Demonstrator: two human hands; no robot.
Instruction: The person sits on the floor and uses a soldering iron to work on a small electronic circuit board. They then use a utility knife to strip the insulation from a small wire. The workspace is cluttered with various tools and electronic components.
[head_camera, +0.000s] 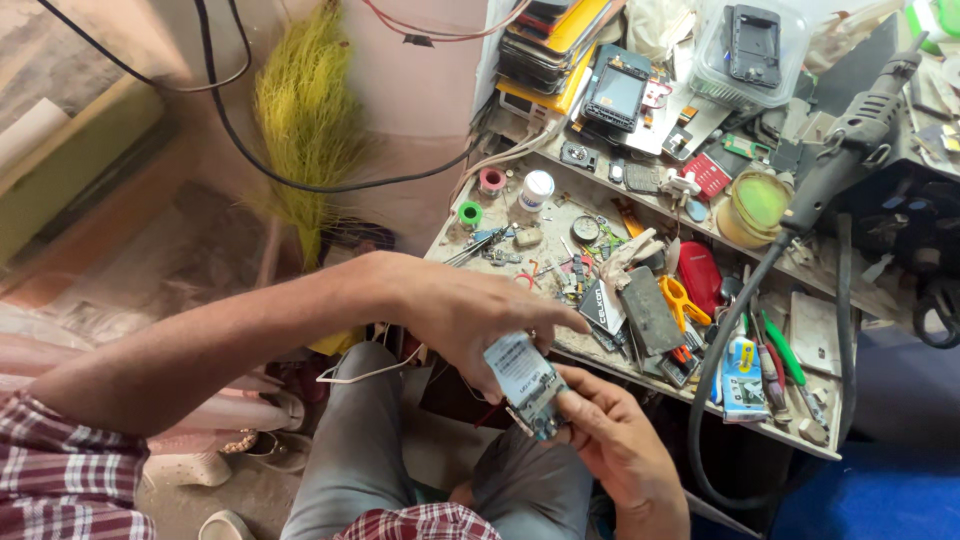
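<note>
Nearest the lens, right hand (620, 440) pinching the lower end of a small opened phone body with white label and bare circuitry (527, 385). Left hand (470, 310) gripping its top from above, fingertips partly hidden behind it. Held over grey-trousered lap, just short of cluttered wooden workbench (800, 440); tools there hard to tell apart.

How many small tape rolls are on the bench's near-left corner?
2: a pink roll by the white bottle, and a green roll just below it. Clutter may hide others.
</note>
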